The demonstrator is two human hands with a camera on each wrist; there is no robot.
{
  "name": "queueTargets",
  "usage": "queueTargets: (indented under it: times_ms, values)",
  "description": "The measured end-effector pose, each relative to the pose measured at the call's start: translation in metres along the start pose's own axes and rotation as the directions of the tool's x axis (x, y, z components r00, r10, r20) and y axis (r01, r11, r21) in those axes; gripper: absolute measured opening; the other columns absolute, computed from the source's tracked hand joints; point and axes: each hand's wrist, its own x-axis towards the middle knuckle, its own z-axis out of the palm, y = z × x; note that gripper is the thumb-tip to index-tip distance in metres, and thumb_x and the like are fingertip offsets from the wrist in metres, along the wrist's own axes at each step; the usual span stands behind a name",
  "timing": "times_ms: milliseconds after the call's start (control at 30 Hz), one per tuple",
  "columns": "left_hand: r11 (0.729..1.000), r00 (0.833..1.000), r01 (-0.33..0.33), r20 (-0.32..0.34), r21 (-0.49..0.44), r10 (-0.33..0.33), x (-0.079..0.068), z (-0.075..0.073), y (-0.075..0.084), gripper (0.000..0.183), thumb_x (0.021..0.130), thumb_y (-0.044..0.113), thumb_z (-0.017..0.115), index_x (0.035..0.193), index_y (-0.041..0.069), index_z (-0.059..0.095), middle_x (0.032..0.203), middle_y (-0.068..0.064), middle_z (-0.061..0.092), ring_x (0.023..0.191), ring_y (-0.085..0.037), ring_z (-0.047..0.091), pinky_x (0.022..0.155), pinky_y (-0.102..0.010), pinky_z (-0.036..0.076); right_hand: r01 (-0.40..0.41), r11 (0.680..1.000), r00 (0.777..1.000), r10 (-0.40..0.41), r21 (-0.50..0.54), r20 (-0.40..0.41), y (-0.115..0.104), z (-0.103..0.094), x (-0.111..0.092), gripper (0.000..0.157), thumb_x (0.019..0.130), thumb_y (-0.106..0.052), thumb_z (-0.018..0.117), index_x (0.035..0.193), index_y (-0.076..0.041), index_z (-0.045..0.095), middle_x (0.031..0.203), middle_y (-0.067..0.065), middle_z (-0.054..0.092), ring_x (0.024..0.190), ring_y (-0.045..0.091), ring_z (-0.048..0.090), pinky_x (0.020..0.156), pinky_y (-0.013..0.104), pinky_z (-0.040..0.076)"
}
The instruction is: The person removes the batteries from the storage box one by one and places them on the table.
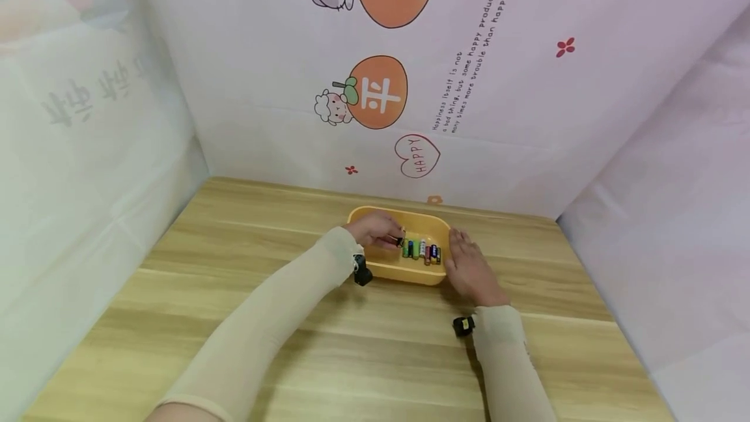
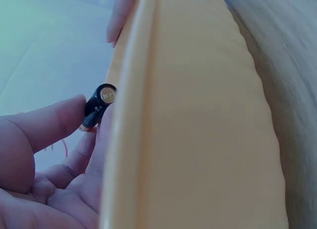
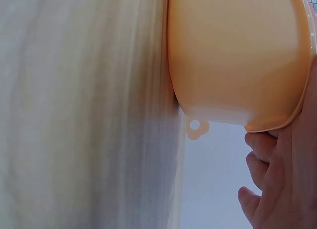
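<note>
A yellow plastic bin [image 1: 404, 273] stands on the wooden table, with a row of several small batteries [image 1: 415, 250] in mixed colours lying side by side inside it. My left hand [image 1: 375, 228] reaches over the bin's left end and pinches a black battery [image 2: 96, 105] between thumb and fingers, its copper-coloured end showing in the left wrist view. That battery is at the left end of the row. Against the outside of the bin's right end rests my right hand [image 1: 471, 272], fingers extended along the rim. The bin wall [image 2: 198, 115] hides part of the left fingers in the left wrist view.
The wood-grain table [image 1: 375, 344] stretches in front of the bin. A printed white cloth [image 1: 498, 168] hangs close behind it, and pale cloth sides rise at left and right. Small black cameras [image 1: 362, 271] sit at both wrists.
</note>
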Motion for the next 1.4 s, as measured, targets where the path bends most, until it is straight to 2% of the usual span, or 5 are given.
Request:
queueTargets:
  times_ms: [233, 533, 733, 867, 1400]
  values:
    - [0.999, 1.000, -0.022, -0.020, -0.035, 0.022, -0.009, -0.016, -0.001, 0.026, 0.089, 0.000, 0.069, 0.114, -0.002, 0.060, 0.104, -0.016, 0.064, 0.085, -0.026, 0.066, 0.090, -0.045, 0.053, -0.001, 1.000, 1.000, 0.001, 0.000, -0.007, 0.000, -0.002, 0.002, 0.060, 0.103, -0.024, 0.028, 0.153, 0.003, 0.007, 0.159, 0.020, 0.012, 0.145, 0.037, 0.007, 0.117, 0.051, 0.009]
    - [0.996, 0.999, -0.046, -0.022, -0.070, 0.044, -0.034, -0.041, 0.002, 0.028, 0.092, 0.004, 0.066, 0.118, -0.002, 0.057, 0.111, -0.017, 0.062, 0.086, -0.024, 0.066, 0.091, -0.041, 0.053, 0.010, 1.000, 1.000, -0.010, -0.006, -0.015, 0.002, -0.001, 0.001, 0.060, 0.103, -0.024, 0.028, 0.153, 0.003, 0.007, 0.159, 0.021, 0.013, 0.145, 0.038, 0.009, 0.117, 0.052, 0.008]
    - [0.992, 0.997, -0.075, -0.019, -0.100, 0.074, -0.043, -0.066, -0.002, 0.028, 0.093, 0.005, 0.065, 0.118, -0.003, 0.056, 0.125, -0.024, 0.057, 0.089, -0.024, 0.066, 0.084, -0.036, 0.056, 0.006, 1.000, 1.000, -0.006, 0.002, -0.014, 0.004, 0.002, 0.002, 0.060, 0.104, -0.025, 0.029, 0.153, 0.002, 0.007, 0.159, 0.020, 0.013, 0.145, 0.037, 0.008, 0.117, 0.051, 0.008]
    - [0.989, 0.995, -0.097, -0.041, -0.108, 0.093, -0.051, -0.083, -0.008, 0.035, 0.096, 0.005, 0.062, 0.127, -0.006, 0.053, 0.131, -0.027, 0.053, 0.089, -0.022, 0.066, 0.081, -0.032, 0.057, 0.012, 1.000, 1.000, -0.012, 0.005, -0.011, 0.003, 0.002, 0.001, 0.060, 0.104, -0.025, 0.027, 0.153, 0.003, 0.007, 0.159, 0.021, 0.014, 0.145, 0.037, 0.008, 0.117, 0.051, 0.009]
    - [0.993, 0.991, -0.100, -0.102, -0.066, 0.092, -0.069, -0.118, -0.030, 0.031, 0.095, 0.003, 0.062, 0.122, -0.008, 0.053, 0.114, -0.018, 0.058, 0.091, -0.023, 0.065, 0.094, -0.043, 0.051, 0.022, 0.999, 1.000, -0.021, 0.027, -0.016, 0.001, -0.001, 0.001, 0.060, 0.103, -0.023, 0.029, 0.153, 0.004, 0.008, 0.159, 0.021, 0.014, 0.145, 0.038, 0.009, 0.117, 0.052, 0.010]
